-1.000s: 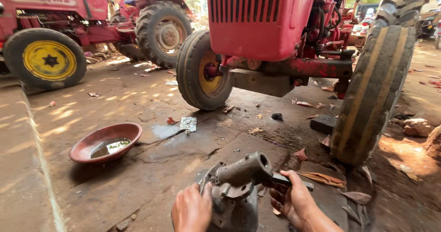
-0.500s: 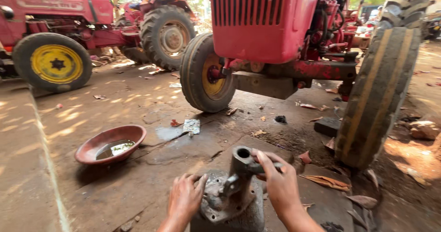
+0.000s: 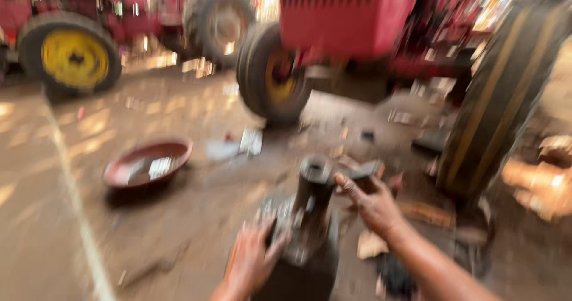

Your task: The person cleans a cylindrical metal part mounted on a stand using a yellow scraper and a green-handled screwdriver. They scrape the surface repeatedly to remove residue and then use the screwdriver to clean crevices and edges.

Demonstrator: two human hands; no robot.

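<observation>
Left hand (image 3: 253, 259) grasps the grey metal housing (image 3: 301, 241) at lower centre; right hand (image 3: 372, 203), fingers loosely curled, touches its upright tube. Greasy grip risks toppling.

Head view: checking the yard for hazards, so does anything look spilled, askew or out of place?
Scraps and leaves litter the dirt ground, and a shallow red round bowl sits in the open. The frame is too blurred to judge damage on the dark metal part under both hands.
</observation>
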